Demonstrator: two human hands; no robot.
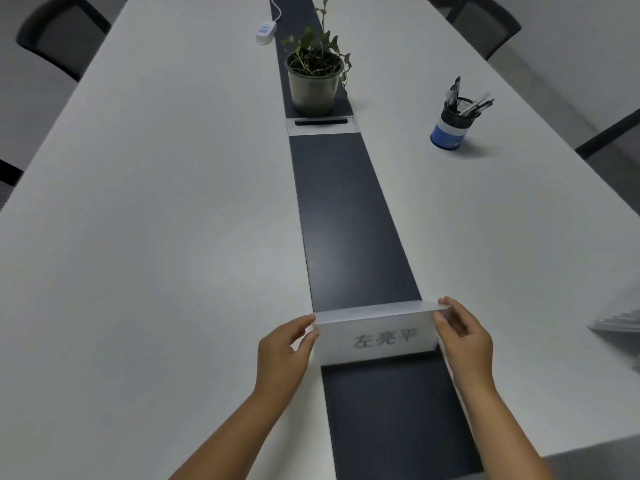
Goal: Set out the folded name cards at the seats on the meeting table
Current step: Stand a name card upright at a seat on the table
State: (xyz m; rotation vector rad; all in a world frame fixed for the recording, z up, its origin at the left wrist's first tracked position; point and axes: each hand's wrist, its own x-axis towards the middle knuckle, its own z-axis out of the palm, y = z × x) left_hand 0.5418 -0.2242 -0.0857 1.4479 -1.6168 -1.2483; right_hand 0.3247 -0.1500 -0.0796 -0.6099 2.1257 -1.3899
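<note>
A white folded name card (377, 336) with dark printed characters stands tent-like across the dark centre strip (349, 220) of the white meeting table (156, 237), near my end. My left hand (285, 355) pinches the card's left end between thumb and fingers. My right hand (464, 337) grips its right end the same way. The printed face is toward me. Whether the card's lower edge rests on the table or hangs just above it I cannot tell.
A potted plant (315, 77) stands on the strip beyond a cable hatch (322, 125). A pen holder (453, 123) is at the right. A white adapter with cable (266, 31) lies far back. Dark chairs (485, 26) line both sides. Blurred grey-white stacked sheets (623, 320) lie at the right edge.
</note>
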